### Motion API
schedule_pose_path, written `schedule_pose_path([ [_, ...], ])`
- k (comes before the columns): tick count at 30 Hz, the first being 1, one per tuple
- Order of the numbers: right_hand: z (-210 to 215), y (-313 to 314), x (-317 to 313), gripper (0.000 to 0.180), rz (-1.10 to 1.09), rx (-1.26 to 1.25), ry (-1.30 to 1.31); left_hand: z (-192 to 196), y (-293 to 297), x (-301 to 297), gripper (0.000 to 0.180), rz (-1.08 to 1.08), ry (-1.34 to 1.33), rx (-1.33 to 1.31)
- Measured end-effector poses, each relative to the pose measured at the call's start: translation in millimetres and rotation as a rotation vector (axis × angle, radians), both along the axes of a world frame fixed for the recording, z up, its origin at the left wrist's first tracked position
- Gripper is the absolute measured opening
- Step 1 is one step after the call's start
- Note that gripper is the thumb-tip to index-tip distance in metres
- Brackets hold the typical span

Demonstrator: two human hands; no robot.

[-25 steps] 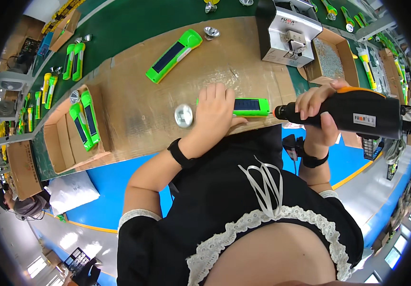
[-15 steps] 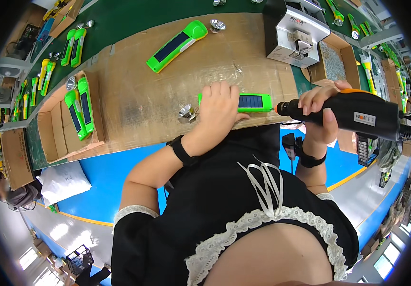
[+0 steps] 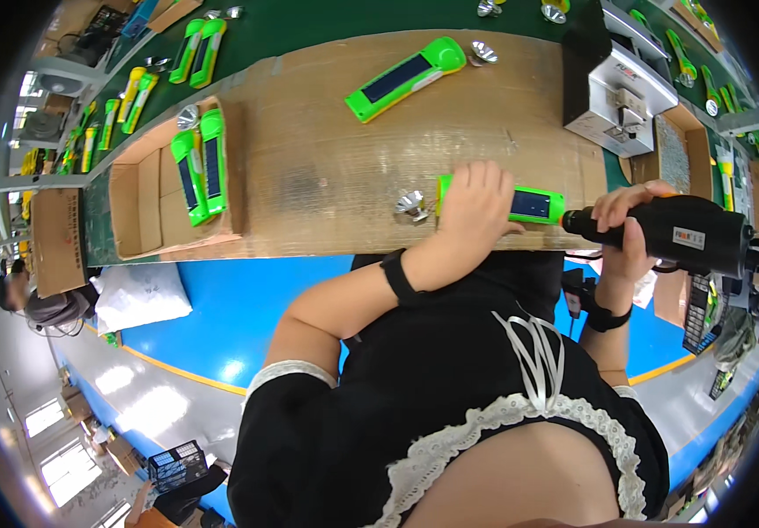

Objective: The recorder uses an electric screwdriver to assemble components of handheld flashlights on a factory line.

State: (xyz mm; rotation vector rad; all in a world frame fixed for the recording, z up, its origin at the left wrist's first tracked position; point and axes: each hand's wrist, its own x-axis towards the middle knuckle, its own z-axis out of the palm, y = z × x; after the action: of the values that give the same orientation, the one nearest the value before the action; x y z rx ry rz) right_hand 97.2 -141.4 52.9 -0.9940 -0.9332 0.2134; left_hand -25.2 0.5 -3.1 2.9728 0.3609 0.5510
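My left hand is closed over the middle of a green flashlight with a dark solar panel, pressing it onto the cardboard. My right hand grips a black electric screwdriver, held almost level. Its nose meets the flashlight's right end; the bit and any screw there cannot be made out. Just left of the held flashlight lies a loose silver reflector. Farther back, another green flashlight rests at a slant, with a second reflector beside its head.
At left, a cardboard box holds green flashlights. A metal machine stands at back right, beside a box of small metal parts. More flashlights lie on the green bench. A person sits far left.
My view has swung left, so the bench appears farther right. Both hands keep their grips. The screwdriver has rolled slightly, hiding its orange part, and its nose looks closer against the flashlight's end.
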Motion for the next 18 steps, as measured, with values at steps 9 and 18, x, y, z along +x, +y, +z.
schedule_pose_path([
  [9,51,-17,41,0.060,-0.113,0.285,-0.013,7,-4,8,0.058,-0.034,0.039,-0.048],
  [18,55,31,107,0.046,-0.493,0.289,-0.165,18,-12,13,0.046,-0.024,0.016,-0.137],
])
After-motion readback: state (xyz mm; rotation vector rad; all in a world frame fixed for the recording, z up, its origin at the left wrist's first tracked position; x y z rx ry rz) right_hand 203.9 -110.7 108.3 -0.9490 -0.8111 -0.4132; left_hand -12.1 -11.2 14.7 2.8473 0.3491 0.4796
